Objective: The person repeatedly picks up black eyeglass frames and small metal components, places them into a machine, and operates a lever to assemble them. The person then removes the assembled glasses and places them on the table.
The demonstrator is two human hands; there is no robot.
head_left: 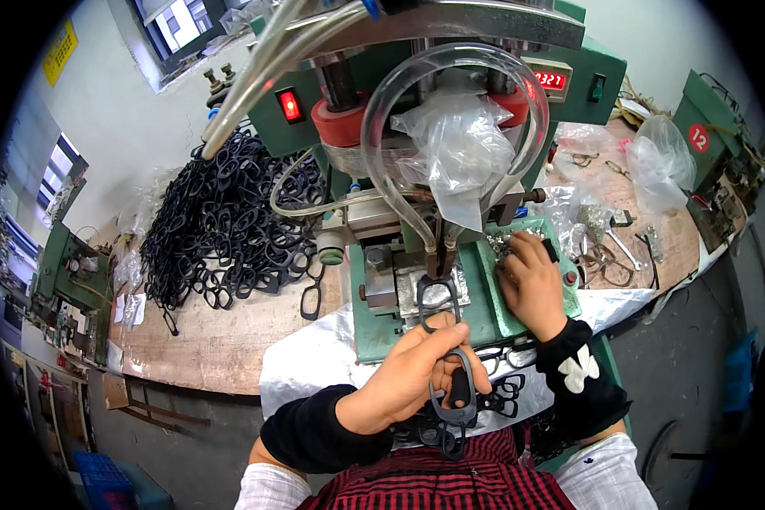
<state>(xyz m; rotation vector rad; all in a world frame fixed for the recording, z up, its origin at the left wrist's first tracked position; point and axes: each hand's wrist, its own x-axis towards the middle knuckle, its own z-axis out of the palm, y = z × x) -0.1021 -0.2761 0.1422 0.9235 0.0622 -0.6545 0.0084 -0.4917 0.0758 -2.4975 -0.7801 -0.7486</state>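
Observation:
My left hand (pixel 416 374) is closed on a dark eyeglass frame (pixel 459 416), gripping it around the bridge. The frame's far rim lies over the metal plate of a green press (pixel 374 336), right below the press's narrow tool tip (pixel 439 262). Its near rim hangs toward my lap, and something black shows beside my fingers there. To the right, my right hand (pixel 531 285) reaches into a green tray (pixel 506 321) of small metal pieces. Its fingers are bent and apart, with the tips partly hidden among the pieces; I see nothing held in them.
A large heap of dark eyeglass frames (pixel 229 212) covers the table's left part. Clear hoses (pixel 370 127) and a plastic bag (pixel 459 144) hang before the press. On the right lie a wrench (pixel 625 251), loose frames (pixel 605 265) and another bag (pixel 659 161). More frames (pixel 506 395) rest near my lap.

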